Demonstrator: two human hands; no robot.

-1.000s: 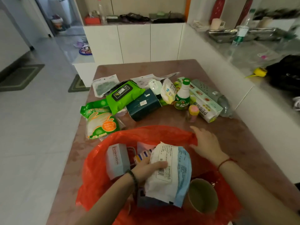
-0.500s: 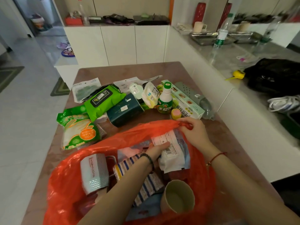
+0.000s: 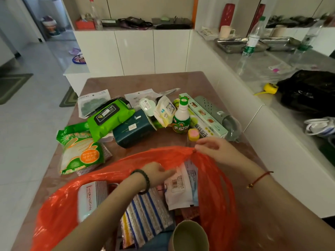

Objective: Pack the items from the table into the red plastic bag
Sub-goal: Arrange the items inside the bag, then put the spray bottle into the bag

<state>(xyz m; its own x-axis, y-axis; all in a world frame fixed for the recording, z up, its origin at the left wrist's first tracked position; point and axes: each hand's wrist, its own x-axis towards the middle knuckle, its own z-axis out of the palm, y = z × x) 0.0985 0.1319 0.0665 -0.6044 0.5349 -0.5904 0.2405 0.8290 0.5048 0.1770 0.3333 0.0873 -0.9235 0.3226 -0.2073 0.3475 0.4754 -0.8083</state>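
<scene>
The red plastic bag (image 3: 59, 211) lies open on the table's near side. My right hand (image 3: 215, 149) pinches its far rim and holds it up. My left hand (image 3: 157, 173) reaches inside, fingers on a white and blue packet (image 3: 181, 191). Also in the bag are a grey box (image 3: 90, 198), a striped cloth pack (image 3: 145, 216) and a beige cup (image 3: 188, 238). Behind the bag on the table lie a glove pack (image 3: 79, 153), green wipes (image 3: 108, 118), a dark teal box (image 3: 132, 129), a green-capped bottle (image 3: 181, 118) and a long wrap box (image 3: 204, 115).
The brown table (image 3: 145, 80) ends at white cabinets behind. A white counter (image 3: 272, 73) along the right holds a water bottle (image 3: 252, 37), metal trays and a black bag (image 3: 308, 89). Tiled floor lies to the left. A small yellow and pink jar (image 3: 193, 134) stands by my right hand.
My left hand has pushed the white and blue packet deeper into the bag toward its far right side. My right hand has lifted the bag's far rim. The view shifted.
</scene>
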